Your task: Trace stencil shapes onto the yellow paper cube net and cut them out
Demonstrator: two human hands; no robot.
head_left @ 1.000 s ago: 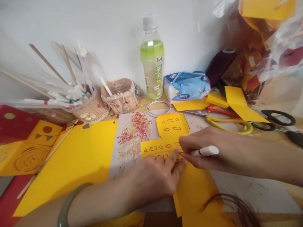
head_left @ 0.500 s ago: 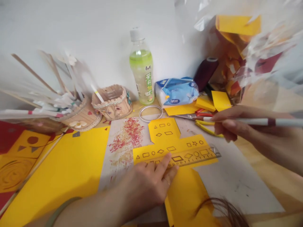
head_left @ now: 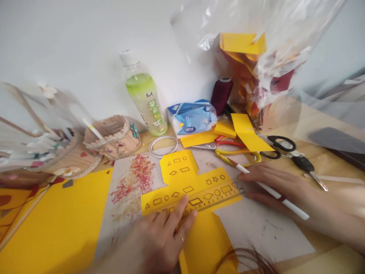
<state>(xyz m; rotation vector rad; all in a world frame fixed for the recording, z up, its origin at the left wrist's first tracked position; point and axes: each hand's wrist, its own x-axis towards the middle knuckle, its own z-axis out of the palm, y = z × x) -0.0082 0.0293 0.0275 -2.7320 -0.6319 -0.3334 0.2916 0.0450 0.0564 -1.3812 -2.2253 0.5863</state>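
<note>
A clear plastic stencil ruler [head_left: 209, 196] with shape cut-outs lies across a yellow paper cutout [head_left: 179, 166], which bears small drawn triangles, rectangles, circles and diamonds. With fingers stretched out, my left hand [head_left: 159, 239] presses on the ruler's left part; the end under it is hidden. My right hand [head_left: 279, 194] has a slim white marker pen [head_left: 295, 209] between its fingers, brown tip pointing up and left. Its fingertips are at the ruler's right end; whether they touch it I cannot tell. Both lie over a stained whitish sheet [head_left: 273, 224].
Behind the paper stand a green drink bottle [head_left: 145, 102], a blue tissue pack [head_left: 191, 120] and a dark thread spool [head_left: 221, 95]. Scissors [head_left: 239, 141], a key [head_left: 305, 165] and a tape ring [head_left: 152, 152] lie nearby. Wooden pots [head_left: 114, 142] stand left; a plastic bag [head_left: 273, 68] is back right.
My right hand has come down and left to the ruler's right end, and the marker pen now slants across it. The camera view has swung right. My left hand stays on the ruler.
</note>
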